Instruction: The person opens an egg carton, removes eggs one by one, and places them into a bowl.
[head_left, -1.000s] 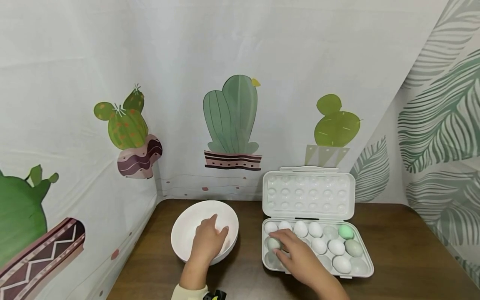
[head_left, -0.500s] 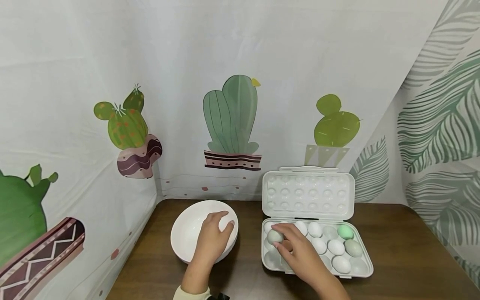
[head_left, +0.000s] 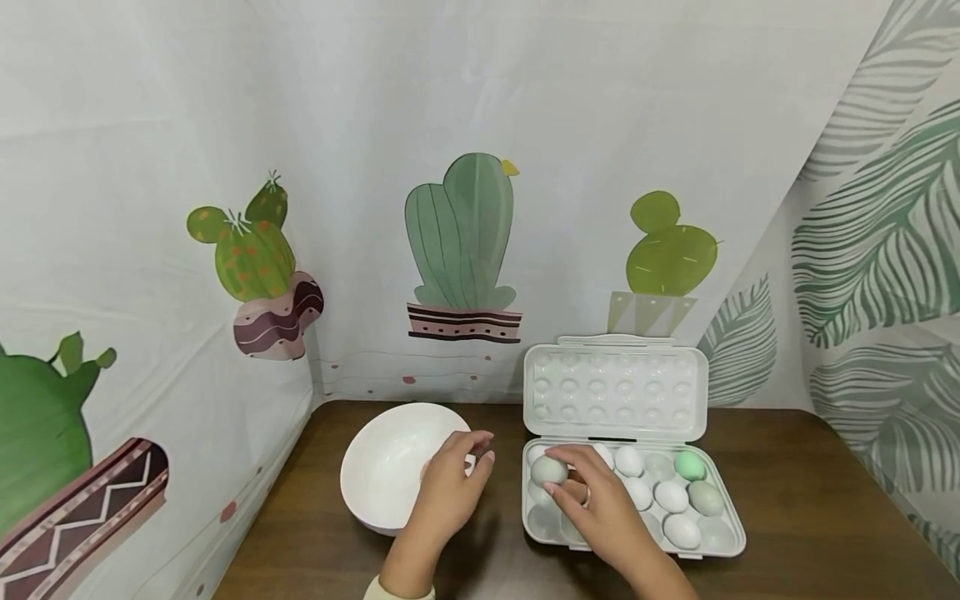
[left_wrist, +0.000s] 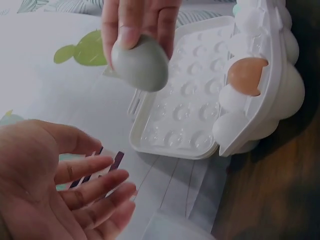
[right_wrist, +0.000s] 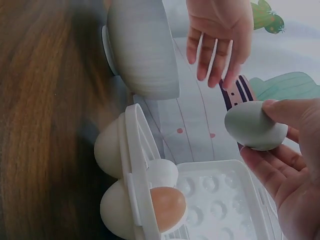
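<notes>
Egg [head_left: 551, 472], one: pale grey-green, smooth, whole; pinched between thumb and fingers of the right-hand grip [head_left: 603, 508], raised above the left end of the carton.
Carton [head_left: 718, 533], one: white plastic, on the counter [head_left: 810, 500], lid [head_left: 615, 392] standing open at the back; contents include white eggs [head_left: 682, 531], one mint-green egg [head_left: 690, 466], a second grey-green egg [head_left: 706, 498] and a brown egg [right_wrist: 169, 207], partly seen.
Bowl [head_left: 382, 467], one: white, round, upright, left of the carton; left-hand grip [head_left: 447, 492] at its right side, fingers loosely bent.
</notes>
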